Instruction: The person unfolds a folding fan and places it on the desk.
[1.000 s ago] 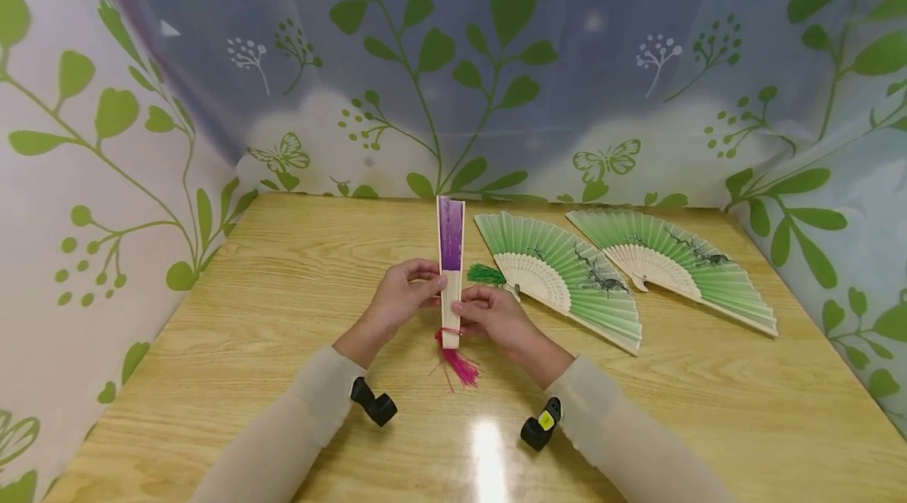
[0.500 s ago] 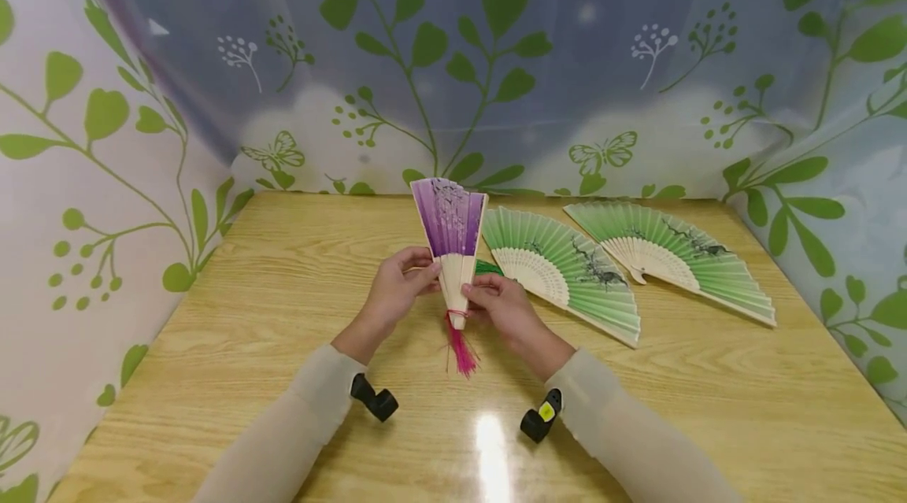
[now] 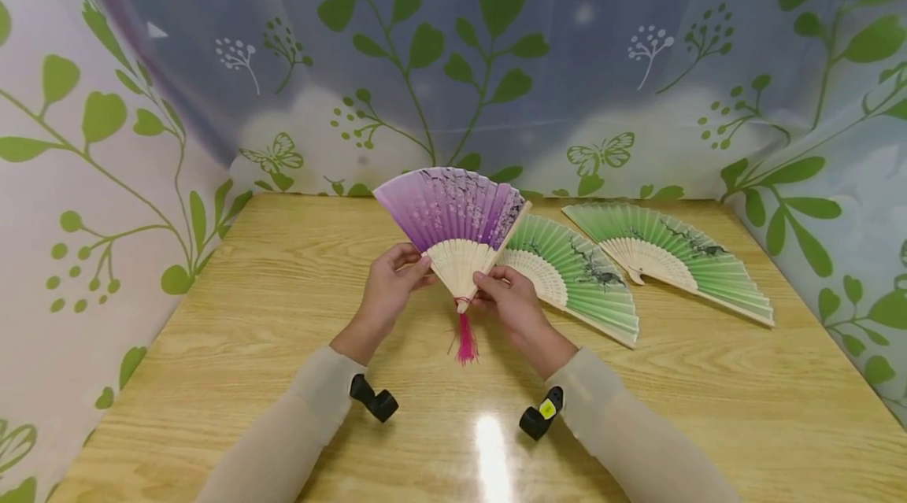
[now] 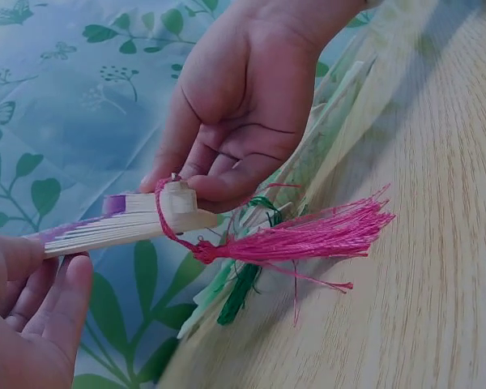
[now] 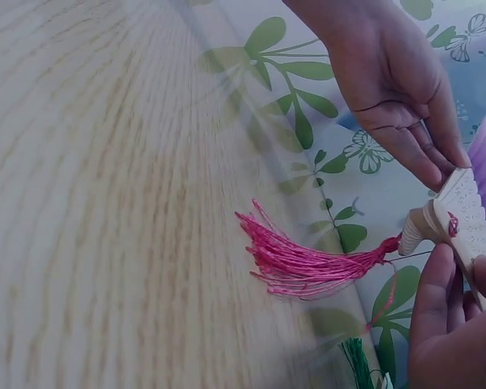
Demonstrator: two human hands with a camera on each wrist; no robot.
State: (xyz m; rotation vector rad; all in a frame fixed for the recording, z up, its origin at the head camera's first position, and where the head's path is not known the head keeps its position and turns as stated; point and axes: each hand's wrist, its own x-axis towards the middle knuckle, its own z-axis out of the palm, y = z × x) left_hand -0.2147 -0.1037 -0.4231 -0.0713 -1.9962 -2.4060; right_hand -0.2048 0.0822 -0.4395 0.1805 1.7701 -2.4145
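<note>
A purple folding fan [image 3: 453, 212] with a blossom print is partly spread above the table, its pale ribs converging toward the wearer. My left hand [image 3: 388, 282] pinches its left outer rib between thumb and fingers. On the other side, my right hand [image 3: 513, 302] pinches the right outer rib close to the pivot. From the pivot hangs a pink tassel [image 3: 464, 339], which also shows large in the left wrist view beside the stacked rib ends [image 4: 178, 203]. The fan's right edge hides part of a green folding fan [image 3: 588, 275] lying spread behind it.
A second spread green fan [image 3: 680, 251] lies farther right on the wooden table [image 3: 248, 393]. Under the hands, a green tassel [image 4: 241, 288] shows in the left wrist view. A leaf-patterned cloth [image 3: 453, 54] stands along the table's back and sides.
The purple fan has gone from folded to partly spread, its left edge swinging left and its right edge swinging right. The hands have moved slightly apart. Both green fans stay put.
</note>
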